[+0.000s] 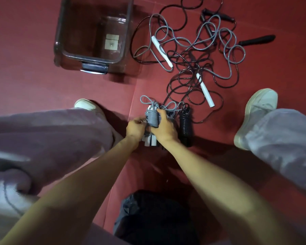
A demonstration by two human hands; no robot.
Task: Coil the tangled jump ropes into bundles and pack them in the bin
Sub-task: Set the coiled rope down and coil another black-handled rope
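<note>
Grey ribbed rope coil [152, 119] | right hand [164, 128] grips it | left hand [135, 127] pinches its side

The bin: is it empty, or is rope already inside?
Empty: inside the bin only its bare bottom with a sticker shows. The grey bundle and black bundle are outside it.

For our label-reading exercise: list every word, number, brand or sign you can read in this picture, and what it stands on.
No text can be read anywhere.
Two pale stickers on the floor of the clear bin: too blurred to read.
The grey rope bundle, white rope handles, white shoes: no marks show.
</note>
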